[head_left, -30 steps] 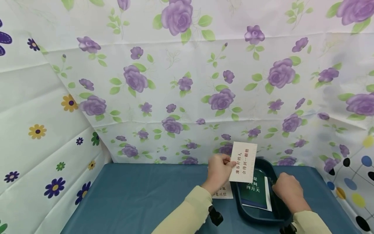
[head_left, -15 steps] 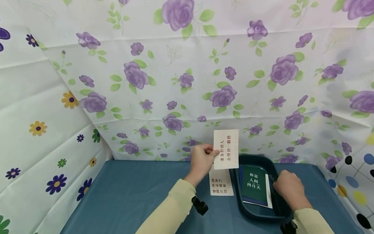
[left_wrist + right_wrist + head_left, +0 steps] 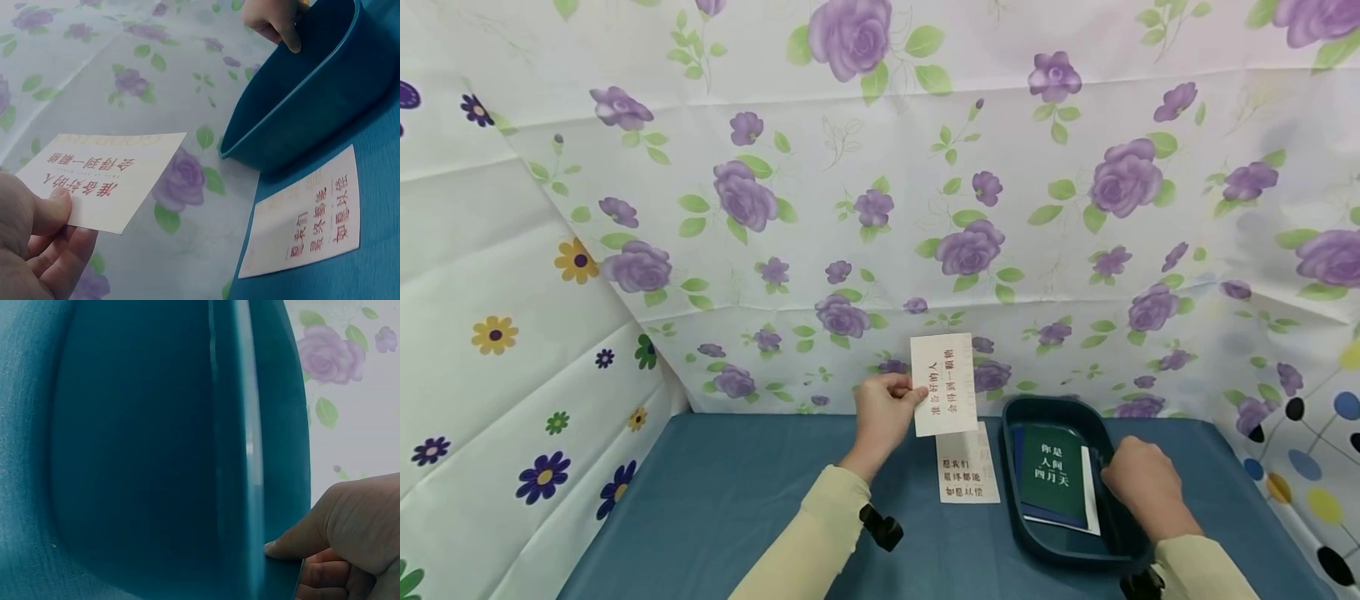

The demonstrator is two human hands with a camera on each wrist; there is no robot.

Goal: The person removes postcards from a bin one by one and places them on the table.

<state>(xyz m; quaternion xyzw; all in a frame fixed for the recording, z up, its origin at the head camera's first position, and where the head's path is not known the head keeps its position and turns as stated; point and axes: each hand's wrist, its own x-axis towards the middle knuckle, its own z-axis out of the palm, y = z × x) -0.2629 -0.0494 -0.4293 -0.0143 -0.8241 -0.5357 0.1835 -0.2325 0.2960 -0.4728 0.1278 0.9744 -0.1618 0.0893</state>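
My left hand (image 3: 883, 417) pinches a cream card (image 3: 943, 387) with red-brown Chinese writing between thumb and fingers, raised above the table. In the left wrist view this card (image 3: 109, 178) tilts away from the palm. Below it, a second cream card (image 3: 967, 479) lies on the table, its top edge overlapped by the held one in the head view. My right hand (image 3: 1146, 492) grips the right rim of a dark teal plastic bin (image 3: 1026, 533). The right wrist view shows its thumb (image 3: 290, 544) inside the wall and curled fingers outside. A green card (image 3: 1051, 500) tops several in the bin.
A blue-teal cloth (image 3: 752, 500) covers the table. White sheeting with purple roses (image 3: 857, 250) rises along the back edge. Flowered sheeting (image 3: 497, 417) borders the left side, and dotted sheeting (image 3: 1311, 467) the right. A black wrist camera (image 3: 882, 528) sits on the left sleeve.
My left hand has carried the cream card leftward and slightly up, from over the bin to above the card on the table. The right hand keeps its grip on the bin.
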